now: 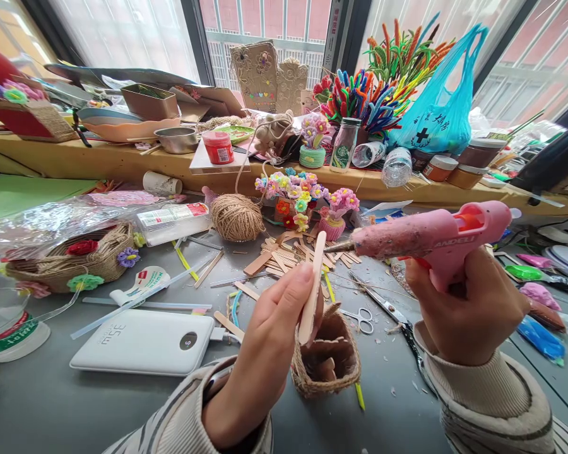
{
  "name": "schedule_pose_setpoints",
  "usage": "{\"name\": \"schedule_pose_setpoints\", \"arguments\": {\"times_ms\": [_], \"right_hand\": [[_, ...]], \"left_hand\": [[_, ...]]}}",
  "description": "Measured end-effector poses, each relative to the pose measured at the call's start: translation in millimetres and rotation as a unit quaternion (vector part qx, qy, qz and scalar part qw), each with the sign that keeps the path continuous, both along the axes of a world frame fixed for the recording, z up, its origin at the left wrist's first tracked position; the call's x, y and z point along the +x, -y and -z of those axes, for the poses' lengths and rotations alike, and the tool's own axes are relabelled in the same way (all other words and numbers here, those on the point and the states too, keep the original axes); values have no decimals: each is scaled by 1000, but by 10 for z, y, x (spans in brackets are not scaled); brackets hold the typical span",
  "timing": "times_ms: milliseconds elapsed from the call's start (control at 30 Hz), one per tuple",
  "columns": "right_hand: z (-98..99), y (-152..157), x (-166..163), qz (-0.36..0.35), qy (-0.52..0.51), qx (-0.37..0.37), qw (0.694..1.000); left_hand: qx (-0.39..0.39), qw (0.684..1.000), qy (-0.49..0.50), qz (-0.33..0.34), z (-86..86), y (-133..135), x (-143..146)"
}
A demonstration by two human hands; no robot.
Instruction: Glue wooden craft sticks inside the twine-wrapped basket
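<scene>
My left hand (277, 328) is closed around a wooden craft stick (313, 284), held upright between thumb and fingers. In my right hand (468, 309) is a pink hot glue gun (426, 233), its handle wrapped by my fingers. The gun's metal nozzle points left and meets or nearly meets the stick's upper part; I cannot tell whether they touch. Below the stick stands a small twine-covered basket (329, 378), with pieces of wood inside it. More craft sticks (284, 252) lie in a loose pile behind my left hand.
A white power bank (144, 340) with a cable lies left. A twine ball (236, 217) sits behind it. Small scissors (360, 320) and larger scissors (383, 299) lie near my right hand. A crowded ledge (180, 162) runs along the window, holding jars and pipe cleaners (364, 101).
</scene>
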State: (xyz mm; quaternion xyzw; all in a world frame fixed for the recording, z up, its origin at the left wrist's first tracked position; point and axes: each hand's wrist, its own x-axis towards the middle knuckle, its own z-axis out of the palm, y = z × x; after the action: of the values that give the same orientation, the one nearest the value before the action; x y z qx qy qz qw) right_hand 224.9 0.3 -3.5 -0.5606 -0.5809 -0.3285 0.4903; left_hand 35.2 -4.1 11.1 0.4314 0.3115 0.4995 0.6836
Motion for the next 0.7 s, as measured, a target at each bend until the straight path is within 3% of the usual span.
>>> {"name": "schedule_pose_setpoints", "arguments": {"times_ms": [700], "right_hand": [[1,-38,45,11,10,19,1000]], "left_hand": [[13,1000,-19,14,46,-11,-17]]}}
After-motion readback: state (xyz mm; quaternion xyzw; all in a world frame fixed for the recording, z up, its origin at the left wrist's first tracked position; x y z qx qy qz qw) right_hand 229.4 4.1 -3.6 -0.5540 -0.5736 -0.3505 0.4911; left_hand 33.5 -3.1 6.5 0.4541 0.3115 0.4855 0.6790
